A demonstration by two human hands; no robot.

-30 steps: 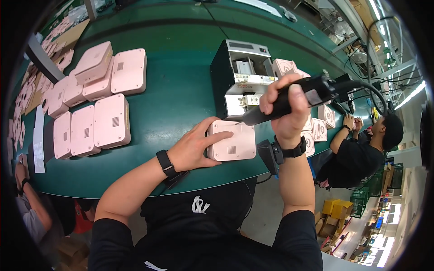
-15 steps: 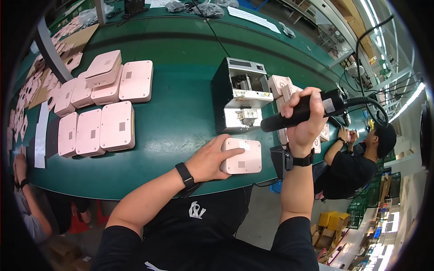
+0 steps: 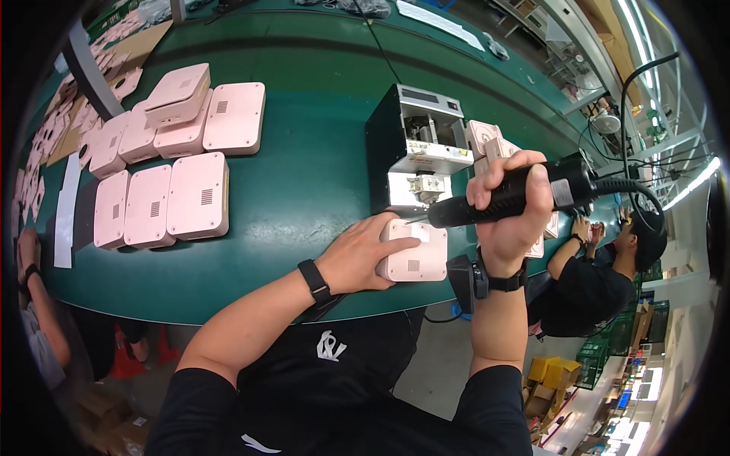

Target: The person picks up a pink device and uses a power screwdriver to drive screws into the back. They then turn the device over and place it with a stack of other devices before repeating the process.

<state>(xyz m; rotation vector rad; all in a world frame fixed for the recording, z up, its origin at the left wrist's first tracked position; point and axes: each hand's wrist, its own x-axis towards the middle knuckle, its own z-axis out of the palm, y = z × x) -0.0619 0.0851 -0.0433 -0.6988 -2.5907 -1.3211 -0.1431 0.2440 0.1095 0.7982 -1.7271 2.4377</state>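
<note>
My left hand [image 3: 360, 254] grips a pale pink box [image 3: 426, 264] from its left side, with the thumb lying across its top. The box has rounded corners, a small grille and a pale label patch, and rests on the green bench near its front edge. In my right hand [image 3: 513, 220] is a black electric screwdriver [image 3: 498, 199], held almost level with its cable running off to the right. Its thin bit points left, over the far-left part of the pink box; whether it touches cannot be told. Just beyond stands a black and silver screw feeder [image 3: 417, 152].
Several similar pink boxes [image 3: 199, 196] stand in two rows on the bench at left, one stacked on top. More pink parts [image 3: 484, 137] lie right of the feeder. A white strip [image 3: 67, 216] lies far left. A co-worker [image 3: 601, 281] works at right; another person's arm [image 3: 38, 289] shows at left.
The screwdriver has come left and its bit now shows over the pink box. My left hand keeps its hold on the box. The whole view has shifted slightly.
</note>
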